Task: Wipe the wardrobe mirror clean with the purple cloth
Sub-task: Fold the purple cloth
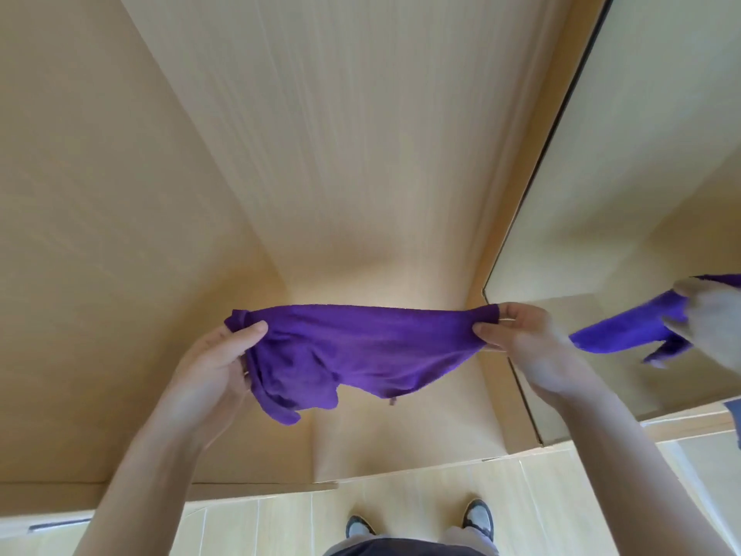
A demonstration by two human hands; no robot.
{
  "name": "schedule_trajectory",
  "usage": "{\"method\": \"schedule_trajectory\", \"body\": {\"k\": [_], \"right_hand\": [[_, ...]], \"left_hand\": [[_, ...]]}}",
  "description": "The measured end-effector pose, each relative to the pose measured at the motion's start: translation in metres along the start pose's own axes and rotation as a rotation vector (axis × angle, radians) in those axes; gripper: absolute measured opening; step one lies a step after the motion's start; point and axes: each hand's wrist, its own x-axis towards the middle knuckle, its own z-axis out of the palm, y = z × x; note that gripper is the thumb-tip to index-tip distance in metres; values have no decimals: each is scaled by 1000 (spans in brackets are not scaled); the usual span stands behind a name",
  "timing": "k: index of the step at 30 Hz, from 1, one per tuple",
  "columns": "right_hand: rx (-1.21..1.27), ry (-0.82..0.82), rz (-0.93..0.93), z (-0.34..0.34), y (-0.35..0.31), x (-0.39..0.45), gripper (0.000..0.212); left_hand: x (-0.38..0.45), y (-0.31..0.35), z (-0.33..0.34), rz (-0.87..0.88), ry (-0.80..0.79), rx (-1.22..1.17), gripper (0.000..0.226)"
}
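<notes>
Shoes stand on the floor below. Higher up, the left hand and right hand each pinch an end of the purple cloth, pulling it flat, probably for wiping. Beyond, at right, is the wardrobe mirror.

We see pale wood-grain wardrobe panels filling most of the view and meeting in an inner corner near the centre. Below them lies a floor of light beige tiles with pale grout lines. At the bottom edge we note two dark shoes with light toes, the left shoe and the right shoe, standing apart.
</notes>
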Motion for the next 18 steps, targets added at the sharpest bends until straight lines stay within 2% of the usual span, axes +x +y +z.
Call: {"method": "schedule_trajectory", "body": {"k": [5, 8, 10, 11, 13, 15, 18], "right_hand": [[-174, -131, 36, 2, -39, 3, 16], [-562, -98, 61, 7, -48, 7, 46], [-737, -54, 40, 8, -51, 9, 67], [-795, -44, 9, 7, -50, 10, 64], [-893, -23, -62, 6, -46, 13, 42], [-953, -32, -96, 3, -42, 13, 35], [-1035, -24, -99, -3, -34, 13, 38]], "left_hand": [[10, -12, -3, -25, 33, 144, 27], [23, -16, -3, -71, 107, 226, 28], [35, -24, -9, -85, 138, 406, 34], [40, -29, -12, -77, 140, 532, 36], [46, -38, -12, -31, 179, 770, 36], [46, -43, -11, 55, 299, 920, 37], [45, -46, -9, 85, 391, 785, 35]]}}
